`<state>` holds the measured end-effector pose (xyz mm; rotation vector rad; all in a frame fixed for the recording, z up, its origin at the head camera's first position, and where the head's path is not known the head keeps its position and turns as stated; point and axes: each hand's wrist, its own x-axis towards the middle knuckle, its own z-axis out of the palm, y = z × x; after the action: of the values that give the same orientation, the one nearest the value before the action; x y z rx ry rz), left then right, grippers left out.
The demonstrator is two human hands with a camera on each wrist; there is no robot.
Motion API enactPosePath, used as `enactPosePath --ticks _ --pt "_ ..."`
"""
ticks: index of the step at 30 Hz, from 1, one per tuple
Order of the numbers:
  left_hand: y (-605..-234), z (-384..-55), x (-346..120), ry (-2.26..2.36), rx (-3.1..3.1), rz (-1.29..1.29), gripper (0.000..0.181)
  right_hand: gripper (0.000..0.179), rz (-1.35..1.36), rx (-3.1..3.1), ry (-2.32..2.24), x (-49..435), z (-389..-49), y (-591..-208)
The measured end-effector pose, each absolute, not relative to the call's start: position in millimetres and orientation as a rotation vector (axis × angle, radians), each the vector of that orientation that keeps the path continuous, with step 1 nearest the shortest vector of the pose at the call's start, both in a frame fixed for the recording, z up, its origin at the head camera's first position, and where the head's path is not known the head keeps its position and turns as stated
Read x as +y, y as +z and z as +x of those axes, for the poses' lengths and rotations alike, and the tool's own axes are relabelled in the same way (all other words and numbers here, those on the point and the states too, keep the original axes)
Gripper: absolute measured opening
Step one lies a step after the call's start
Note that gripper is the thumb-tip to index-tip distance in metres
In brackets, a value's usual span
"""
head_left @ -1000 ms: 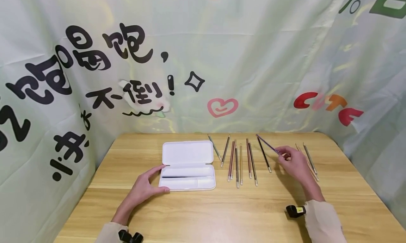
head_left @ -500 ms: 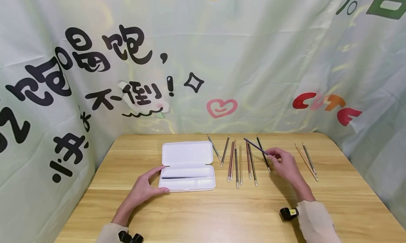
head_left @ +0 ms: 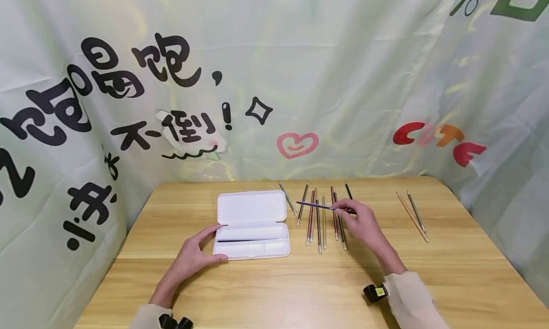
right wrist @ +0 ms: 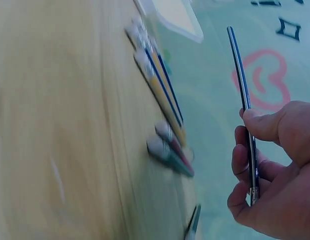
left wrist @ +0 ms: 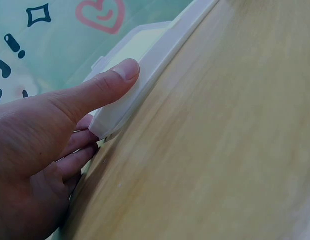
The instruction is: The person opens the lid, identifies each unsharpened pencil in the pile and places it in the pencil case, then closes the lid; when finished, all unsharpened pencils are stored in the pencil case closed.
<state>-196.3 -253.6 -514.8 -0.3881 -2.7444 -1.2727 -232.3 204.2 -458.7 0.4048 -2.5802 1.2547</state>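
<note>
A white pencil case [head_left: 276,226] lies with its lid raised on the wooden table. One dark pencil [head_left: 240,241] lies in its long compartment. My left hand [head_left: 193,253] holds the case at its left end; in the left wrist view the thumb [left wrist: 112,85] rests on the near wall and the fingers reach round the corner. My right hand [head_left: 364,224] pinches a dark blue pencil [head_left: 315,205] between thumb and fingers, above the other pencils. In the right wrist view this pencil [right wrist: 238,70] points away, its metal-banded end near the palm.
Several loose pencils [head_left: 324,229] lie right of the case, eraser ends towards me. Two more pencils [head_left: 416,214] lie farther right. A printed cloth [head_left: 343,95] hangs behind the table [head_left: 266,295].
My right hand has moved left with the pencil, from the right-hand pencils to over the middle group. The pencil has turned closer to level. My left hand stays on the case.
</note>
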Motion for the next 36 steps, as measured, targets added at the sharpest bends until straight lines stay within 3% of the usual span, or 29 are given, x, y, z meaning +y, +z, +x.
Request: enactPosePath --ticks 19,36 --pt "-513.2 -195.3 -254.0 -1.296 -2.740 -0.397 0.085 0.016 0.629 -2.538 1.274 141.1 -225.9 -469.0" --pt "-514.9 -195.0 -253.5 -1.278 -2.751 -0.380 0.085 0.015 0.507 -2.472 1.411 86.4 -227.8 -472.1"
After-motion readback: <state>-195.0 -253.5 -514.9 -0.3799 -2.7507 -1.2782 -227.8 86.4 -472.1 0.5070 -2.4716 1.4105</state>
